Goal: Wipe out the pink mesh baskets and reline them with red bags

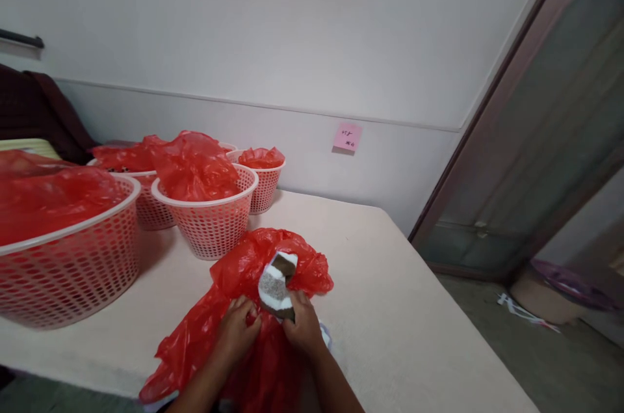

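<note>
A crumpled red plastic bag lies spread on the table in front of me. My left hand is closed on the bag's film, fingers curled. Just right of it, my right hand pinches the lower end of a fuzzy striped cloth piece in white, grey and brown. The cloth curls upward over the bag, its upper end bent to the right; its full shape is partly hidden. Beside my right wrist, a bit of pale fabric shows from under the bag.
Pink perforated baskets with red bags in them stand left and behind on the white table, including a large near one. A pink note is on the wall. A bin with a purple liner stands on the floor at right.
</note>
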`<state>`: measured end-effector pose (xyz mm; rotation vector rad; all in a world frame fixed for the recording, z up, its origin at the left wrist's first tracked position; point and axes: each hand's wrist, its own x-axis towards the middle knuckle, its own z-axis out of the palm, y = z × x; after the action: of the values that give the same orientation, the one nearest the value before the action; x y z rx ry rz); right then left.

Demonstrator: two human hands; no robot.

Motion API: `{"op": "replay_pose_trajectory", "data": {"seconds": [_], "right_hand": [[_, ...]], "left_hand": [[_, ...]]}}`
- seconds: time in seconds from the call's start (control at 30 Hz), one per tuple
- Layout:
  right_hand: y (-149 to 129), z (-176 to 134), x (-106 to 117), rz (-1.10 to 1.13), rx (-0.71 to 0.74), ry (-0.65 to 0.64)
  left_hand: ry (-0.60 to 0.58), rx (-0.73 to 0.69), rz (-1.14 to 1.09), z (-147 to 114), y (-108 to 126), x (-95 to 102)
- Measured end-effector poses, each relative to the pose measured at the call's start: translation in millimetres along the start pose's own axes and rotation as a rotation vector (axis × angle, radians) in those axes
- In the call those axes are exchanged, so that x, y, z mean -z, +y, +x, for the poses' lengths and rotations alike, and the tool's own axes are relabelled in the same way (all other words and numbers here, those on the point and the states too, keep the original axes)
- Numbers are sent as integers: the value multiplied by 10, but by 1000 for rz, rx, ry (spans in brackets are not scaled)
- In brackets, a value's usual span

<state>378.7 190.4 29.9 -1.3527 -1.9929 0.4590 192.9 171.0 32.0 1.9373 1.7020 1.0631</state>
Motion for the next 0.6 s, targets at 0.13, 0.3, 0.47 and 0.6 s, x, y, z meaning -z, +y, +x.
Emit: {"op": "replay_pose_trajectory", "data": {"seconds": [0.13,0.3,0.47,0.6], "right_hand": [[2,10,25,42,-6,11],[-27,-32,168,126,17,38],[-70,-90,265,204,46,218],[-86,-113,251,128,51,400]], "left_hand": [[15,8,-9,18,0,13],[-2,20,-85,0,58,105],[35,73,-163,-47,147,250],[116,54,-172,-59,175,332]]}}
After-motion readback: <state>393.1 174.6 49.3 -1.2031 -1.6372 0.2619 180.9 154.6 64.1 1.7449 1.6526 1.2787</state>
